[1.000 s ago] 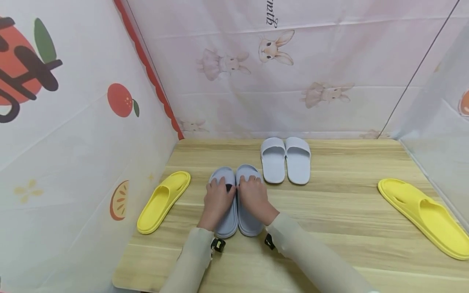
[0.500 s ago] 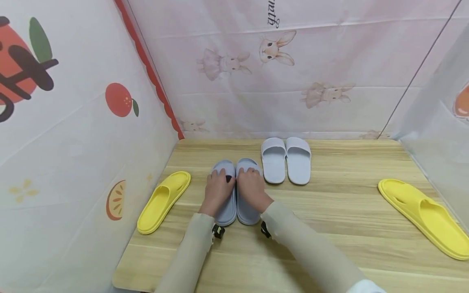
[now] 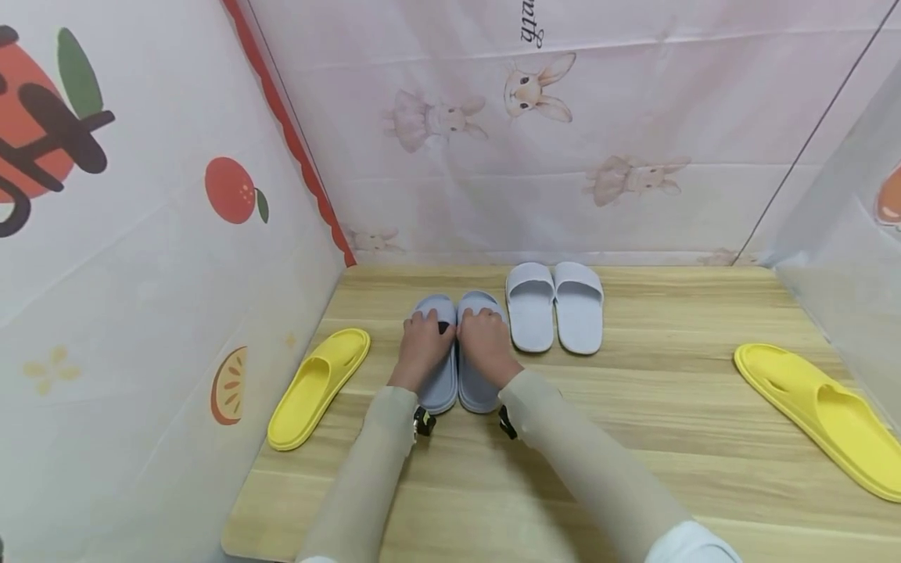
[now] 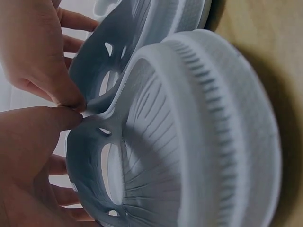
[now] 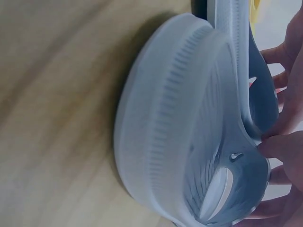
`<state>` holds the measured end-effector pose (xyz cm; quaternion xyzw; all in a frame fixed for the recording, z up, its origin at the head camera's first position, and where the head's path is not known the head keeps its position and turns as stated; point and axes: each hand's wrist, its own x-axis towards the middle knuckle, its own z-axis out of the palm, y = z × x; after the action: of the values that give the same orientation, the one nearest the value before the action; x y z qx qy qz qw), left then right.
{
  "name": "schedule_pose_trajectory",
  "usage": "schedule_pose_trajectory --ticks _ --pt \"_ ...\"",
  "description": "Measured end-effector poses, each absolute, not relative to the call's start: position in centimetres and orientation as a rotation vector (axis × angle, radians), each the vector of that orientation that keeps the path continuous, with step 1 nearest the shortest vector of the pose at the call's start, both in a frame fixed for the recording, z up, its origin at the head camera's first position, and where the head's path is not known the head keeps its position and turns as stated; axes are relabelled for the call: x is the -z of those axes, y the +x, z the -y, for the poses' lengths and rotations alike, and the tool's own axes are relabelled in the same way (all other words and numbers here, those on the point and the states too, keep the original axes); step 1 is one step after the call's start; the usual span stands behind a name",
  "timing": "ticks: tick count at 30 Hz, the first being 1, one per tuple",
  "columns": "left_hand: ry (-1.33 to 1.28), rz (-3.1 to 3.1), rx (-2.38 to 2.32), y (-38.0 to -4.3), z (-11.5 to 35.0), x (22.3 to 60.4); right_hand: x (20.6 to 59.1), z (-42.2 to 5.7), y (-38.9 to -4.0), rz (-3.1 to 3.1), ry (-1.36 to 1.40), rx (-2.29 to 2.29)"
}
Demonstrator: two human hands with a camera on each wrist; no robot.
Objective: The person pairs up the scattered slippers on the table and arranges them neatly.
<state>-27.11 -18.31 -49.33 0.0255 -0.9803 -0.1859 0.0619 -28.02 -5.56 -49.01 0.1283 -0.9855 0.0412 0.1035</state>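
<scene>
A pair of grey-blue slippers stands side by side on the wooden tabletop, toes away from me. My left hand grips the strap of the left slipper, fingers over the top. On the right slipper, my right hand holds the strap the same way. The thumbs meet where the two straps come together, seen in the left wrist view beside the left slipper's heel. In the right wrist view the right slipper's sole sits low over the wood. My hands hide much of both straps.
A white pair of slippers stands just right of the grey-blue pair, near the back wall. One yellow slipper lies at the left, another yellow slipper at the far right. Printed cloth walls bound the wooden tabletop.
Both hands have moved the grey-blue pair forward across the tabletop, toward the back wall and closer to the white pair. The grip stays the same; the white and yellow slippers have not moved.
</scene>
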Motion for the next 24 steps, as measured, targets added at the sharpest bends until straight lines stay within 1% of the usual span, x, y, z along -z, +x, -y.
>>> schedule_pose_trajectory --ticks 5,15,24 --pt "0.095 2.994 0.586 -28.0 18.6 49.1 48.7 5.6 -28.7 2.897 0.418 -0.124" --pt "0.081 3.009 0.59 -29.9 19.0 49.0 48.0 5.9 -30.2 2.895 0.412 -0.103" --pt "0.036 3.044 0.583 -31.0 19.0 49.0 48.0 5.7 -31.3 2.954 0.403 -0.086"
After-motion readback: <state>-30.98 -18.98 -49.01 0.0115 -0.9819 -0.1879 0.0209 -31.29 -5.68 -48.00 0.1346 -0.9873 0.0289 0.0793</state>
